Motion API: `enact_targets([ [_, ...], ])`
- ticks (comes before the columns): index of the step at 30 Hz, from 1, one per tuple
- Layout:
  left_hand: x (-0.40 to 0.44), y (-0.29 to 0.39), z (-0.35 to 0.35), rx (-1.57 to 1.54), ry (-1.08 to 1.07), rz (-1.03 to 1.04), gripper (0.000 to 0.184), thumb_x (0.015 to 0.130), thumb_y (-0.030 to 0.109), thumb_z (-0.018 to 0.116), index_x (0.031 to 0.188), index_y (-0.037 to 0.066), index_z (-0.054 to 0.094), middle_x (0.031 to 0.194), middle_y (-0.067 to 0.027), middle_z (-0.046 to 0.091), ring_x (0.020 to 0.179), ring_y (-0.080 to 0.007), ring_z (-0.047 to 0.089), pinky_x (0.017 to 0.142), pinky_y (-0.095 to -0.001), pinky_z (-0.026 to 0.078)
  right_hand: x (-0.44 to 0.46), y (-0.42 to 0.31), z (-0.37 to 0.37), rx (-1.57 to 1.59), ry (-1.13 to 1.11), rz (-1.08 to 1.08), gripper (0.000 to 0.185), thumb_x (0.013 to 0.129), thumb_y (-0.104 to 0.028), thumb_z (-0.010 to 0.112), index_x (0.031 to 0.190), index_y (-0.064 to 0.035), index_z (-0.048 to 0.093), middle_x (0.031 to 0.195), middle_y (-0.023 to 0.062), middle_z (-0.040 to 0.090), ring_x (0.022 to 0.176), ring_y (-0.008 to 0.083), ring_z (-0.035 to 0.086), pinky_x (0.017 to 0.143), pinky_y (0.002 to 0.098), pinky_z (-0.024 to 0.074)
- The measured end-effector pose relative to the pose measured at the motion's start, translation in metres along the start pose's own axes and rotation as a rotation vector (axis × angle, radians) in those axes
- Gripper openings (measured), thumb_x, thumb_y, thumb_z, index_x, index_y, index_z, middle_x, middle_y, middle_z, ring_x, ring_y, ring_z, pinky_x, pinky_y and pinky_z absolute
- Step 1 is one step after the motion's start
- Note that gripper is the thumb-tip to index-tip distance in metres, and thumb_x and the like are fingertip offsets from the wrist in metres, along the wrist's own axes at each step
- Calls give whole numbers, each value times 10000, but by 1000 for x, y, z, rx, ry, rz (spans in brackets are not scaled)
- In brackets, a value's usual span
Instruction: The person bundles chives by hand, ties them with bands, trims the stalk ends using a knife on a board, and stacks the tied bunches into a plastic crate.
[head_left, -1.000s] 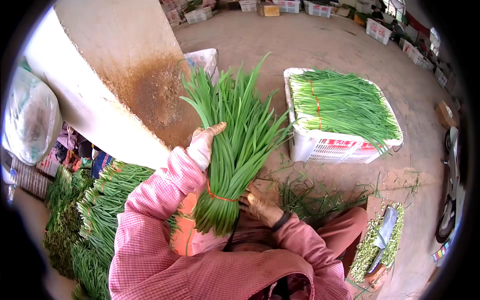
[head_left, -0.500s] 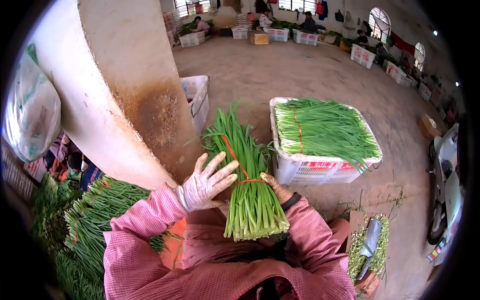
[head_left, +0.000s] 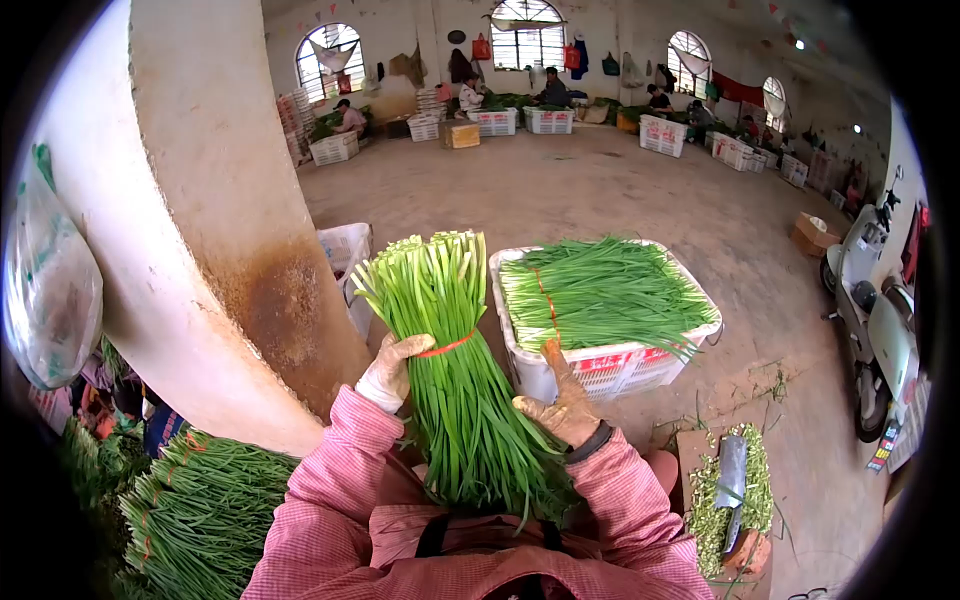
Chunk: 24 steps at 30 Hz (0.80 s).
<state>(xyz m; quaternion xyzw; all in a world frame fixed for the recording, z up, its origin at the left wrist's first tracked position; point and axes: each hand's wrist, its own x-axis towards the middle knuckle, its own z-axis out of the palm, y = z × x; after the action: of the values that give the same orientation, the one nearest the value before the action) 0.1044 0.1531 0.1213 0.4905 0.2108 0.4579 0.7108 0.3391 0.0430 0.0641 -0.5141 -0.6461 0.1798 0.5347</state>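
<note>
A thick bundle of garlic chives point(head_left: 450, 370), tied by a red band point(head_left: 446, 345), stands before me with its pale cut ends up and its green leaves hanging toward my lap. My left hand point(head_left: 388, 372), in a whitish glove, is closed round its left side at the band, thumb in front and the other fingers hidden behind. On the right, my gloved right hand point(head_left: 565, 405) has its thumb and fingers apart, the thumb near the leaves. Whether it touches them I cannot tell. Just beyond it, more chives point(head_left: 610, 295) fill a white plastic crate point(head_left: 530, 370).
At lower right a cleaver point(head_left: 732, 475) lies among chopped stem ends on a board point(head_left: 690, 450). More tied chives point(head_left: 205, 500) are heaped at lower left beside a pillar point(head_left: 240, 200). A scooter point(head_left: 870, 330) stands right. People sit by crates point(head_left: 548, 120) along the far wall.
The bundle has turned end for end: its cut ends, formerly toward me, now point away. My left hand has closed on it, and my right hand has come off the band. The view has tilted up.
</note>
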Motion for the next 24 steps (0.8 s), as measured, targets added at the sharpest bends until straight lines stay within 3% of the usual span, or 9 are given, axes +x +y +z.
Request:
enact_targets([
  [4,-6,-13,36,-58,-30,26,582,668,110,653,1197,-7,442,1093,-115,564,995,-224,549,914,-348,418,24,-25,42,-21,-74,-102,1057,614,-338,788,1353,18,122,1285,194,390,1176,265,404,963,335,355],
  [6,0,-1,39,14,-38,21,568,675,109,649,1193,-6,447,1083,-113,567,993,-222,549,909,-350,422,35,-35,59,641,-90,76,953,603,-384,789,1305,-11,264,1234,127,421,1163,217,396,967,333,339],
  [9,7,52,56,267,-49,7,484,719,109,635,1164,-2,478,1057,-111,577,969,-209,554,880,-343,438,61,-66,61,674,-31,0,855,624,-309,794,1266,-21,308,1164,90,460,1078,191,453,918,326,388],
  [11,0,107,75,457,-156,-45,521,727,103,637,1197,-10,445,1094,-116,557,1000,-207,533,886,-332,422,77,-88,71,948,-72,0,772,657,-226,780,1231,3,319,1095,91,513,976,164,517,829,295,447],
  [15,-26,171,56,1008,-569,-142,891,686,258,725,1352,3,192,1306,-147,377,1189,-227,365,993,-345,297,54,-119,104,1204,-118,73,646,695,-163,750,1216,-47,386,1085,50,517,971,152,515,834,295,444],
  [18,-60,132,-29,619,-717,-546,921,670,313,730,1353,9,191,1299,-144,383,1166,-237,396,968,-356,334,-4,-120,142,1374,-134,156,554,709,-144,737,1170,-64,439,1095,26,523,995,130,492,857,291,425],
  [21,-124,26,-77,244,-457,-624,923,667,318,731,1351,8,195,1297,-144,386,1165,-238,398,969,-356,333,-61,-102,166,1452,-76,286,555,736,-140,710,1199,-65,414,1125,36,511,1052,157,473,888,319,421],
  [23,-160,-47,-82,35,-293,-636,924,665,321,732,1350,8,197,1296,-144,387,1164,-238,399,970,-357,333,-64,-46,168,2099,-176,740,574,765,-98,665,1227,-36,332,1167,130,443,1058,240,473,894,393,459],
  [24,-173,-73,-79,-46,-235,-642,925,664,322,732,1350,8,199,1295,-144,388,1164,-238,399,970,-357,333,-54,-44,151,1609,-43,689,508,797,-51,605,1218,-2,326,1164,197,432,1039,292,486,887,401,469],
])
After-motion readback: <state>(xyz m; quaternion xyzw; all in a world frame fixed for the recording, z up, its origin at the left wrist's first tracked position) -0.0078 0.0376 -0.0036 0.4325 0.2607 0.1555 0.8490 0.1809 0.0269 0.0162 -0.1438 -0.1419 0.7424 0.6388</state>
